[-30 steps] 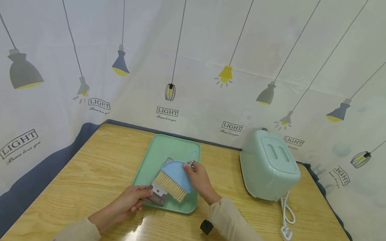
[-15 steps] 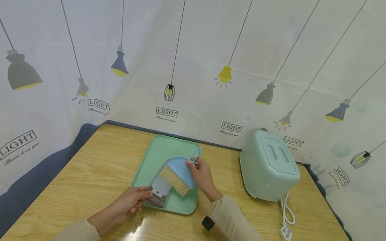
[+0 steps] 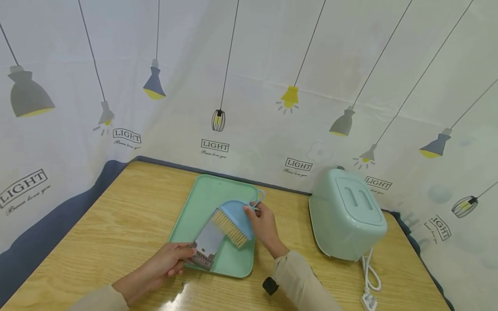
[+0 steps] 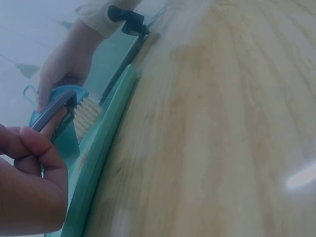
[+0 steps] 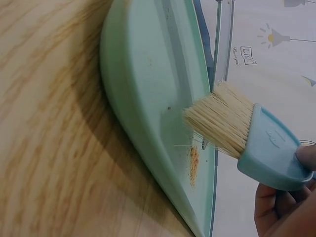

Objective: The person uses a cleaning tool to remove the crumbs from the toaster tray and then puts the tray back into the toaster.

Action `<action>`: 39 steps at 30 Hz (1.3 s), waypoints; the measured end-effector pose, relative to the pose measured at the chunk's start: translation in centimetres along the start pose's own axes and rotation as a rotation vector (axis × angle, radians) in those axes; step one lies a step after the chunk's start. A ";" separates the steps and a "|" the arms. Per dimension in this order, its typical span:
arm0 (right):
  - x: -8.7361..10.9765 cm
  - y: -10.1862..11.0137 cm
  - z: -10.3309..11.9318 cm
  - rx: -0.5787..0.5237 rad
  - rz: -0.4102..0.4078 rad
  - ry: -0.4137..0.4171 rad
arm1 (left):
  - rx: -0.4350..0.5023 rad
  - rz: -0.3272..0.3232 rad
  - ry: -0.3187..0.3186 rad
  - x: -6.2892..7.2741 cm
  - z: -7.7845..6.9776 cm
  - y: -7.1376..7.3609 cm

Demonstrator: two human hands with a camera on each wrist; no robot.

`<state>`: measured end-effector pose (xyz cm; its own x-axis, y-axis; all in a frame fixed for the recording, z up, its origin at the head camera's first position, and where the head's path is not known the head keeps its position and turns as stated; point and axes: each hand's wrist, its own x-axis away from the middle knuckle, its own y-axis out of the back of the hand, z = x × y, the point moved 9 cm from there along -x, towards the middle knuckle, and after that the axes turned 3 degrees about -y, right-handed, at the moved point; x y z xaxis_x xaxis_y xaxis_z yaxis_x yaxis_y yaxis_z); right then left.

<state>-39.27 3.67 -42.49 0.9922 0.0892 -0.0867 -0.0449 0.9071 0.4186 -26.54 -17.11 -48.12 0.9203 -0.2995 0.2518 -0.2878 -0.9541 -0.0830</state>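
Note:
My left hand [image 3: 165,259] pinches the slotted end of a flat grey metal crumb tray [image 3: 210,239], held tilted over a mint-green serving tray [image 3: 218,185]. In my right hand [image 3: 264,224] is a small blue hand brush [image 3: 241,214], gripped near its looped handle. Its pale bristles [image 3: 231,229] lie across the far part of the crumb tray and hide it. Seen from the right wrist, brown crumbs [image 5: 194,165] form a small pile on the green surface below the brush [image 5: 269,148]. The left wrist view shows the crumb tray [image 4: 52,111] nearly edge-on.
To the right stands a mint-green toaster [image 3: 350,216], its white cord and plug [image 3: 368,298] lying on the wooden table [image 3: 116,216]. A black object [image 3: 270,285] sits by the right sleeve. Behind the table hangs a lamp-printed cloth [image 3: 256,99].
My right hand has moved the brush up and to the right along the crumb tray, uncovering more of its metal surface. The left hand has stayed almost still.

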 end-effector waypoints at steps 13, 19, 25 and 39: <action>-0.6 0.6 0.3 0.039 -0.028 0.036 | -0.003 0.002 0.004 0.1 -0.1 -0.1; -1.2 0.8 0.8 0.081 -0.043 0.069 | -0.013 -0.004 0.003 0.0 -0.5 0.0; -1.2 0.8 0.8 0.104 -0.049 0.076 | -0.007 -0.006 0.009 0.0 -0.3 0.1; -0.7 1.0 1.6 0.249 -0.102 0.197 | 0.009 0.017 -0.005 0.6 -0.1 -0.2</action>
<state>-39.80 3.81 -40.55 0.9476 0.1025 -0.3025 0.1075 0.7894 0.6044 -25.98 -17.14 -47.90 0.9166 -0.3154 0.2457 -0.3007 -0.9488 -0.0962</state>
